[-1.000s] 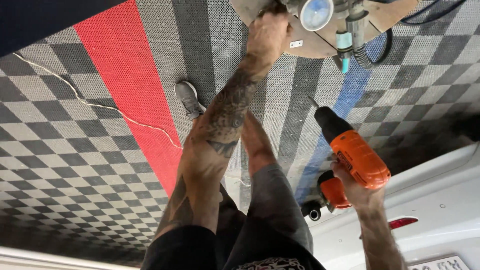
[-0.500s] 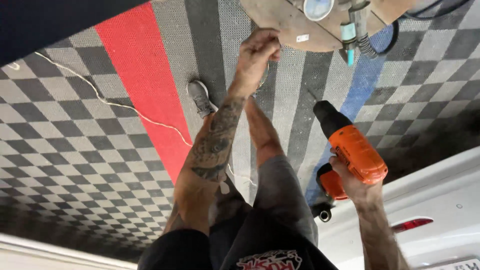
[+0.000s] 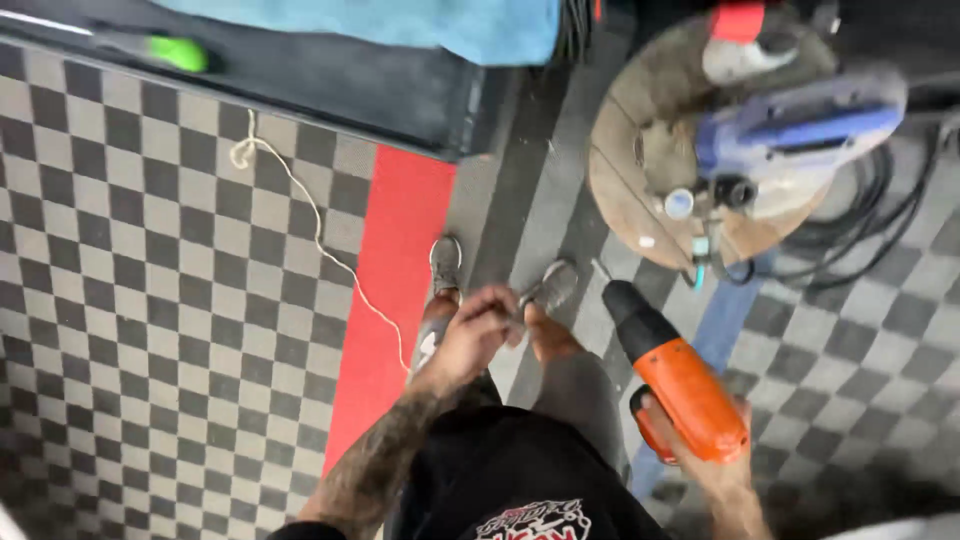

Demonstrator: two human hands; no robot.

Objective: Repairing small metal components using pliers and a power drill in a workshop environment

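My left hand (image 3: 475,330) hangs low in front of my legs with its fingers curled together; nothing shows between them. My right hand (image 3: 722,478) grips the handle of an orange and black cordless drill (image 3: 680,390), whose chuck points up and left toward a round wooden table (image 3: 612,195). A blue power tool (image 3: 800,120) and small fittings lie on that table. My two shoes (image 3: 445,265) (image 3: 555,285) stand on the floor just beyond the left hand.
The floor is grey and black checkered tile with a red strip (image 3: 390,330). A white cord (image 3: 310,230) trails across it. Black cables (image 3: 870,225) coil to the right of the table. A blue cloth (image 3: 400,20) and a green-handled tool (image 3: 180,52) lie on a dark surface at the top.
My left hand has left the round table's edge and come back down toward my legs. The view has swung down. The drill stays in my right hand.
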